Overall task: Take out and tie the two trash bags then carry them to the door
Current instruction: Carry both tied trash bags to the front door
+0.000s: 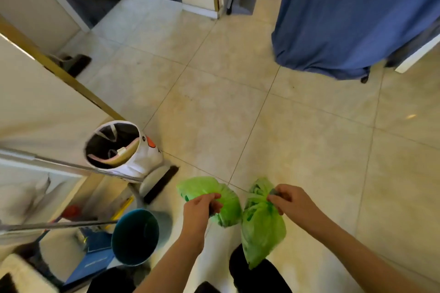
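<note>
green plastic fills both fists: the left hand (198,207) grips the gathered neck of one trash bag (223,200), the right hand (285,200) pinches the knotted top of the other bag (260,228). both hang above the tiled floor (297,138), beside a teal bin (135,236) and a white hamper (123,147).

Glossy beige tiled floor (297,131), blue curtain (345,19) at right, white walls (35,102) at left.
</note>
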Demonstrator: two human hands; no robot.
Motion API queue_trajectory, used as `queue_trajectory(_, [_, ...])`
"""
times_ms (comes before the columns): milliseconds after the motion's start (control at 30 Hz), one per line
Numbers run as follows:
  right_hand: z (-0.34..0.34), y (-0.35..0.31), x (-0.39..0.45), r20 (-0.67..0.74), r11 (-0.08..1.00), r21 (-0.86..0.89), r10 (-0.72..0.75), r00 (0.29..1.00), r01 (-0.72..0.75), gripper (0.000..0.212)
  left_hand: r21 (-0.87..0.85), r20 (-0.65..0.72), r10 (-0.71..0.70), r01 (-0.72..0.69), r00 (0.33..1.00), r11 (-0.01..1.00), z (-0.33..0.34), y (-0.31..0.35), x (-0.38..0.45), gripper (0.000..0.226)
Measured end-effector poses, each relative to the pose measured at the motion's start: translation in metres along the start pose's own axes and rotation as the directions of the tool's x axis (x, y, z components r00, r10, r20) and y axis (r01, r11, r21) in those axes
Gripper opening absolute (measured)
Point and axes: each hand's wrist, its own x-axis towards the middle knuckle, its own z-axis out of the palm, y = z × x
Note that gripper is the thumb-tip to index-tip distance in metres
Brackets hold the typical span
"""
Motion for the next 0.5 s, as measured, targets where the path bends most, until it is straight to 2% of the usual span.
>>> queue_trajectory(233, [-0.080, -0.007, 0.017, -0.259, 0.994, 0.102, -0.005, 0.966, 0.032, 0.026, 0.064, 0.179, 0.115, -0.128, 0.977, 0.990, 0.092, 0.066, 0.012, 0.024])
queue_trajectory(400, [-0.131, -0.008, 0.020, -0.407, 0.964, 0.262, 0.076, 0.910, 0.036, 0.025, 0.102, 0.311, 0.146, -0.185, 0.939, 0.977, 0.154, 0.107, 0.028, 0.025])
queue_trajectory(500, [-0.155, -0.010, 0.019, -0.498, 0.932, 0.361, 0.166, 0.851, 0.030, 0.026, 0.160, 0.388, 0.147, -0.223, 0.910, 0.961, 0.189, 0.132, 0.037, 0.024])
